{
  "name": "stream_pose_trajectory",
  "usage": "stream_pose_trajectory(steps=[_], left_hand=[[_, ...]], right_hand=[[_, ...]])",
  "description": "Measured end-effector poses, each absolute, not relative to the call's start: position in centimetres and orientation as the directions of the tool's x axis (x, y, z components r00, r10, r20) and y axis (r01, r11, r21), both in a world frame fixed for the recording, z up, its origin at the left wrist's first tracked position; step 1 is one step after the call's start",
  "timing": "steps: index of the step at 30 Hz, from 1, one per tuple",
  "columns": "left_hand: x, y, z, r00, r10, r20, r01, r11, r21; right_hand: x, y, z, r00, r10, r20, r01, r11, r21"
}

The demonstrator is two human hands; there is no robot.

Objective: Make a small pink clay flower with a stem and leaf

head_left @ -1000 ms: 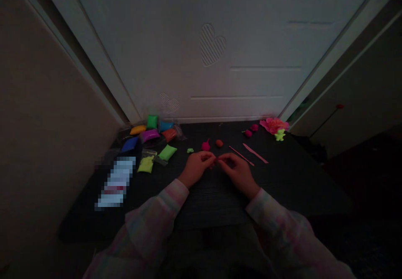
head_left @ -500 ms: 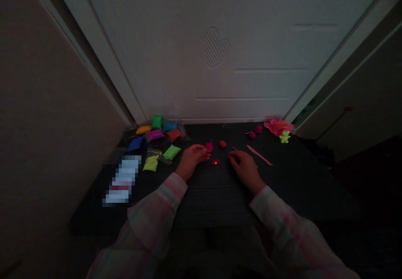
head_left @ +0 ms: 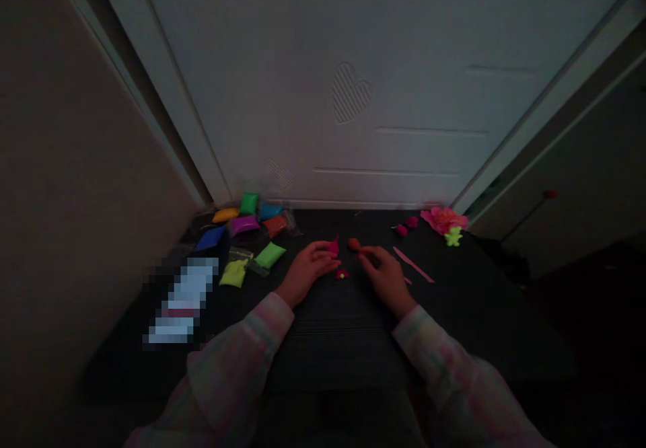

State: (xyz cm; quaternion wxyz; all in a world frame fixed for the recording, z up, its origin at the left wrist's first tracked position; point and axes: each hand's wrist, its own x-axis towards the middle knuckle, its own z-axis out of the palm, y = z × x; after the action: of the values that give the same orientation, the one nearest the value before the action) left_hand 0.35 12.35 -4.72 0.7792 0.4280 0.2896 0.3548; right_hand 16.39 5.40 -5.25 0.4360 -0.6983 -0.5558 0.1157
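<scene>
My left hand (head_left: 309, 270) rests on the dark table with its fingers curved around a small magenta clay piece (head_left: 334, 247) that has a thin pointed tip. Just right of it lies a round orange-brown clay ball (head_left: 352, 243). The fingers of my right hand (head_left: 385, 274) are pinched together at the ball's near right side; their exact grip is partly hidden. Between the hands sits a small red flower (head_left: 342, 274) with a yellow centre. A pink modelling knife (head_left: 414, 264) lies right of my right hand, and the end of another pink tool (head_left: 408, 280) shows beside the wrist.
Bags of coloured clay (head_left: 245, 225) lie at the back left, with a pixelated sheet (head_left: 184, 300) in front. Two magenta balls (head_left: 402, 231), a pink flower (head_left: 444, 219) and a yellow-green bear figure (head_left: 453, 236) lie at the back right. A white door (head_left: 404, 98) stands behind the table.
My right hand has moved left and forward, bringing its fingertips to the orange-brown ball. My left hand stays at the magenta piece. The whole view has shifted slightly.
</scene>
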Motion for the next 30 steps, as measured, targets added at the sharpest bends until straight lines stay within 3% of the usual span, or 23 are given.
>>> stream_pose_trajectory(steps=[6, 13, 20, 27, 30], left_hand=[[0.8, 11.9, -4.6, 0.587, 0.793, -0.164, -0.239, 0.364, 0.900], [1.0, 11.6, -4.8, 0.604, 0.782, -0.155, -0.238, 0.362, 0.901], [0.9, 11.4, -4.5, 0.609, 0.779, -0.150, -0.177, 0.317, 0.932], [0.8, 11.8, -5.1, 0.618, 0.772, -0.148, -0.209, 0.342, 0.916], [0.8, 11.8, -5.0, 0.603, 0.782, -0.159, -0.237, 0.366, 0.900]], right_hand=[[15.2, 4.9, -4.6, 0.341, 0.911, 0.230, 0.449, 0.057, -0.892], [14.1, 5.2, -5.0, 0.289, 0.940, 0.183, 0.325, 0.083, -0.942], [13.9, 5.1, -5.0, 0.297, 0.936, 0.188, 0.333, 0.083, -0.939], [16.1, 5.4, -4.5, 0.535, 0.800, 0.271, 0.412, 0.033, -0.911], [16.9, 5.4, -4.8, 0.552, 0.780, 0.295, 0.489, -0.016, -0.872]])
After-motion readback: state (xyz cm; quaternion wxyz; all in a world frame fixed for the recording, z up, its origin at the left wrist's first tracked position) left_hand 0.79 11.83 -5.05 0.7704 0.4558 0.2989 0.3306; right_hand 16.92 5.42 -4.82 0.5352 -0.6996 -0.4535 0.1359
